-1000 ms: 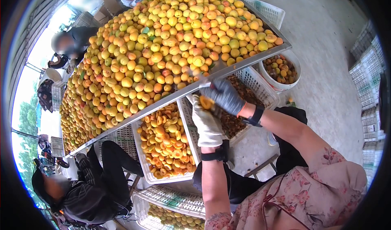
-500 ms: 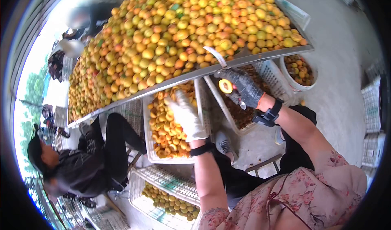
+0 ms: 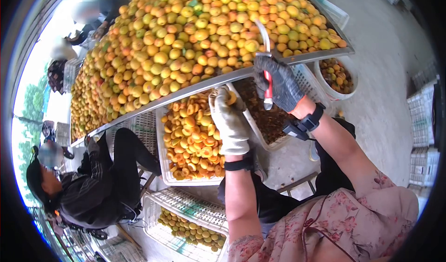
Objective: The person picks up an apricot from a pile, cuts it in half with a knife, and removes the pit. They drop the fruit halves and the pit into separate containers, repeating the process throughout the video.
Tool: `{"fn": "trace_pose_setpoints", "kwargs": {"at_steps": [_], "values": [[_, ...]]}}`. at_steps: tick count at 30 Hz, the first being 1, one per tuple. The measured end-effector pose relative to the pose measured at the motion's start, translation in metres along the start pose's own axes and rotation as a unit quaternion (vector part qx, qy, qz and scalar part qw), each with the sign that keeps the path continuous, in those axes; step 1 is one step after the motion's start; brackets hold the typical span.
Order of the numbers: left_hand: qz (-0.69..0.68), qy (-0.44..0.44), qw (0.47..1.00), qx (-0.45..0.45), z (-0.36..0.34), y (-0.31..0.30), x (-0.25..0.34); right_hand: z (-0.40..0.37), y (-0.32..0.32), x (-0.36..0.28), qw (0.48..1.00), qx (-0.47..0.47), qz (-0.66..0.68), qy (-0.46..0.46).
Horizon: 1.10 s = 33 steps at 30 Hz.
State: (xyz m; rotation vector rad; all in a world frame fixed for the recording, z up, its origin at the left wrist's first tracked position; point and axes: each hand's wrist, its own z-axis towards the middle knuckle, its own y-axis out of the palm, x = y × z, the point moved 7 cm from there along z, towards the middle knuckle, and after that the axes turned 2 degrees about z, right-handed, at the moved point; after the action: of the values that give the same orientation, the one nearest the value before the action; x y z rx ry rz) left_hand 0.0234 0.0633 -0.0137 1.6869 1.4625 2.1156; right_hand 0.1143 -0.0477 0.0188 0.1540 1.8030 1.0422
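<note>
A piece of orange fruit (image 3: 231, 98) sat in the left hand (image 3: 228, 120), whose white-gloved fingers were curled round it, just below the metal edge of the table (image 3: 183, 94); whether it was whole or halved could not be told. To its right, the right hand (image 3: 278, 83), in a grey glove, was closed on the red handle of a knife (image 3: 268, 86). The curved blade pointed to the far side, over the near edge of the fruit pile (image 3: 200, 39) heaped on the table.

Near and left of the left hand was a white crate (image 3: 160, 162) of halved fruit. Below the right hand lay a second crate (image 3: 255, 131) of dark brown scraps, and farther right stood a round bucket (image 3: 343, 96) holding fruit. Nearer the person, a third crate (image 3: 149, 218) held greenish-yellow fruit. At the left, a co-worker (image 3: 90, 199) in dark clothes sat beside the table.
</note>
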Motion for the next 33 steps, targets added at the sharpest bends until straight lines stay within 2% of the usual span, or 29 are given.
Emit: {"fn": "trace_pose_setpoints", "kwargs": {"at_steps": [1, 2, 4, 5, 6, 7, 8, 9, 12, 14, 16, 18, 20, 21, 23, 24, 26, 27, 29, 30, 31, 32, 33], "values": [[0.043, -0.035, 0.998, 0.024, -0.002, -0.001, -0.005, 0.003, 0.002, -0.005, 0.998, -0.033, 0.050, 0.014], [0.025, -0.058, 0.998, -0.028, 0.000, 0.002, -0.015, 0.005, 0.004, -0.010, 0.992, -0.066, 0.100, 0.026], [0.017, -0.078, 0.996, -0.050, -0.009, 0.018, -0.022, 0.003, 0.006, -0.025, 0.990, -0.054, 0.129, -0.012], [0.023, -0.057, 0.997, -0.048, -0.012, 0.026, -0.024, 0.002, 0.004, -0.029, 0.990, -0.042, 0.130, -0.026], [0.005, -0.077, 0.997, -0.020, -0.019, 0.035, -0.028, 0.001, 0.004, -0.032, 0.990, -0.031, 0.131, -0.040], [0.033, -0.083, 0.994, -0.069, -0.022, 0.042, -0.033, 0.004, 0.001, -0.033, 0.985, -0.018, 0.164, -0.058], [0.061, -0.087, 0.987, -0.118, -0.024, 0.048, -0.036, 0.004, -0.002, -0.034, 0.985, 0.007, 0.161, -0.069], [0.061, -0.091, 0.986, -0.124, -0.023, 0.052, -0.038, 0.004, -0.003, -0.036, 0.984, 0.016, 0.164, -0.072], [0.070, -0.103, 0.984, -0.126, -0.021, 0.056, -0.045, 0.002, -0.006, -0.044, 0.985, 0.029, 0.141, -0.096], [0.008, -0.144, 0.985, -0.093, -0.021, 0.053, -0.053, 0.000, -0.005, -0.045, 0.986, 0.033, 0.116, -0.116], [-0.016, -0.126, 0.986, -0.112, -0.020, 0.059, -0.052, -0.003, -0.005, -0.047, 0.980, 0.052, 0.102, -0.164], [-0.007, -0.155, 0.983, -0.097, -0.017, 0.055, -0.059, -0.004, -0.006, -0.046, 0.978, 0.017, 0.112, -0.175], [-0.025, -0.138, 0.981, -0.131, -0.021, 0.060, -0.058, -0.007, -0.008, -0.053, 0.970, 0.054, 0.091, -0.217], [0.004, -0.083, 0.987, -0.137, -0.025, 0.066, -0.051, -0.007, -0.009, -0.050, 0.972, 0.038, 0.112, -0.202], [0.032, -0.030, 0.989, -0.142, -0.029, 0.072, -0.048, -0.007, -0.011, -0.050, 0.971, 0.024, 0.110, -0.210], [0.046, -0.033, 0.994, -0.091, -0.027, 0.067, -0.050, -0.007, -0.009, -0.051, 0.970, 0.007, 0.109, -0.217], [0.061, -0.036, 0.997, -0.040, -0.019, 0.065, -0.062, -0.007, -0.011, -0.046, 0.969, 0.042, 0.078, -0.232], [0.039, 0.006, 0.995, 0.091, -0.008, 0.054, -0.067, -0.009, -0.012, -0.044, 0.967, 0.073, 0.035, -0.242], [0.016, 0.046, 0.974, 0.220, -0.011, 0.036, -0.068, -0.006, -0.016, -0.043, 0.968, 0.110, 0.028, -0.225], [0.068, 0.017, 0.988, 0.141, -0.016, 0.048, -0.060, -0.005, -0.018, -0.042, 0.968, 0.128, 0.025, -0.215], [0.119, -0.012, 0.991, 0.061, -0.019, 0.059, -0.058, 0.006, -0.024, -0.039, 0.976, 0.078, 0.087, -0.186], [0.119, -0.013, 0.991, 0.062, -0.021, 0.057, -0.059, 0.012, -0.025, -0.036, 0.976, 0.028, 0.150, -0.154], [0.117, -0.040, 0.990, 0.073, -0.021, 0.054, -0.064, 0.011, -0.024, -0.041, 0.983, 0.055, 0.122, -0.129]]}}
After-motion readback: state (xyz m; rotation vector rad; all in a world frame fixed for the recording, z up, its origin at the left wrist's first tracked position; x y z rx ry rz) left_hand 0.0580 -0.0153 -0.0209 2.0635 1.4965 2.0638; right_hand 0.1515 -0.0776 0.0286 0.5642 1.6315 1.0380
